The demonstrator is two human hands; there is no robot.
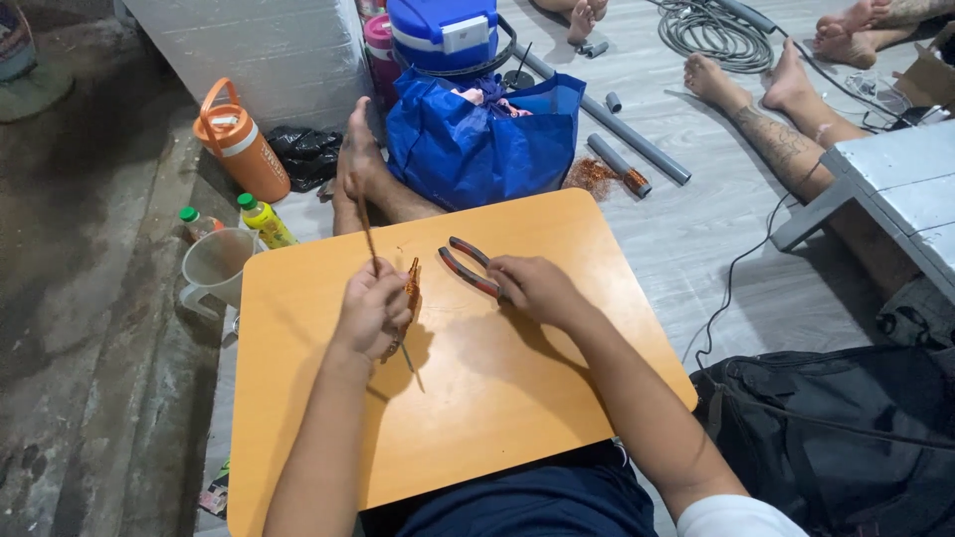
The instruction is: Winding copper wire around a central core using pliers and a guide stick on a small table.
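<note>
Your left hand (370, 313) sits at the centre of the frame, curled shut around a thin stick-like wire (368, 231) that rises toward the top of the picture, with a small copper-coloured piece (412, 283) just beside your knuckles. Your right hand (532, 288), just right of centre, is closed over the head end of a pair of pliers (468, 267); their red-and-black handles spread open toward the upper left. Both rest on the orange board (477, 418) filling the lower middle. Above it lies a blue bag (468, 144); an orange jug (242, 149) stands upper left.
</note>
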